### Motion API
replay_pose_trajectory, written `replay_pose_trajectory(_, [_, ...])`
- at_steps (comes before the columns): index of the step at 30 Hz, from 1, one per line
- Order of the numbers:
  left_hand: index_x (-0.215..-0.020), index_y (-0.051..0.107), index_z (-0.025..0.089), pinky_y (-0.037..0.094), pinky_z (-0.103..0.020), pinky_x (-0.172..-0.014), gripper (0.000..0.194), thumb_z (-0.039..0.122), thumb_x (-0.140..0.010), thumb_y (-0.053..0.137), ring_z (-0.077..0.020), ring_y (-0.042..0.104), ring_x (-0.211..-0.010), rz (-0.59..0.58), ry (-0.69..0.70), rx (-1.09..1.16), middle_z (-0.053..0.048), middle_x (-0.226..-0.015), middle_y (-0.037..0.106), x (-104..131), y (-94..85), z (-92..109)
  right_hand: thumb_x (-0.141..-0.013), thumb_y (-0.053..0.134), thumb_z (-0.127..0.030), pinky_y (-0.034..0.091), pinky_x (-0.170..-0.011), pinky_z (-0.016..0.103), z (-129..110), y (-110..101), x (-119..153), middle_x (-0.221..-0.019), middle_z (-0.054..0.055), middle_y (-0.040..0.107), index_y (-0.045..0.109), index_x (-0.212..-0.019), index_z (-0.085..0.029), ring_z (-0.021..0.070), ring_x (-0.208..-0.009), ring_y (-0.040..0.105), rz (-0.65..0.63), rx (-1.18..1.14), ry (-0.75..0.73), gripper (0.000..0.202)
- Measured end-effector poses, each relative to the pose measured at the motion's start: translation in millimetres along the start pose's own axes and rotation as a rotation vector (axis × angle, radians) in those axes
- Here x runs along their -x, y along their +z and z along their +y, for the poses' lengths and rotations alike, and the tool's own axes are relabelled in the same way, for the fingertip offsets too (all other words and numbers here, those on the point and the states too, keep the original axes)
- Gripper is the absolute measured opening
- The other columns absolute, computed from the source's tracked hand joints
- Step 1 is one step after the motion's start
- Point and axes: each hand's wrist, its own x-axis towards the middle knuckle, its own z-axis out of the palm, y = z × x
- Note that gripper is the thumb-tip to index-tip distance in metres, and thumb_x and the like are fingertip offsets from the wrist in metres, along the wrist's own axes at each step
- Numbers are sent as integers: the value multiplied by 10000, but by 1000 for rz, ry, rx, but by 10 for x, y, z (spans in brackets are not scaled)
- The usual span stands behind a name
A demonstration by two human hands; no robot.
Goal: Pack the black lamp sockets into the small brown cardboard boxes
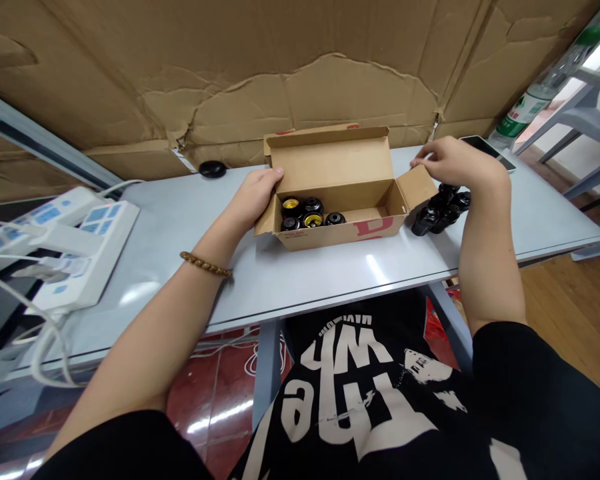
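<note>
An open cardboard box [340,235] with red print sits on the grey table, its lid raised at the back. Inside its left part stand several small black bottles or jars [312,207], two showing yellow inside. My left hand [257,193] is closed on the box's left end, thumb at the inner corner. At the upper edge of the right end flap [417,189] is my right hand [450,162], fingers bent and closed on the flap; part of the grip is hidden. Under my right wrist, several dark bottles [443,212] stand in a cluster beside the box.
White power strips [93,247] with cables are at the left of the table [340,280]. A black oval object [213,169] lies behind my left hand. A phone [487,153] and a plastic bottle [527,107] are at the back right. Large cardboard [300,67] stands behind.
</note>
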Motion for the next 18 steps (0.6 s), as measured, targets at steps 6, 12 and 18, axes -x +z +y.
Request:
replay_pose_trajectory(6, [-896,659,240,653,-451,-1008,446,628,-1067,520,-342,731,-1089,11,42,-27,-137,-1002,794,19,44,-4,-1183,418,-454,526,-737,356,-132,-24,61,-995,71,698,662,-1213,-283,198,-797,622,419,-550,-77,300])
replay_pose_trajectory(12, [-945,661,229,646,-424,-986,479,657,-1070,485,-338,714,-1135,-37,27,-14,-119,-957,755,109,140,81,-1033,779,-640,685,-959,450,-452,19,331,-1301,72,791,722,-1193,-316,244,-955,754,253,-706,-348,366])
replay_pose_trajectory(18, [-938,638,232,644,-430,-1018,498,690,-1066,490,-340,713,-1157,-59,65,-13,-123,-1012,762,112,182,69,-973,818,-664,632,-1193,580,-637,148,513,-1549,75,770,670,-1480,-391,400,-1424,710,186,-472,-391,595])
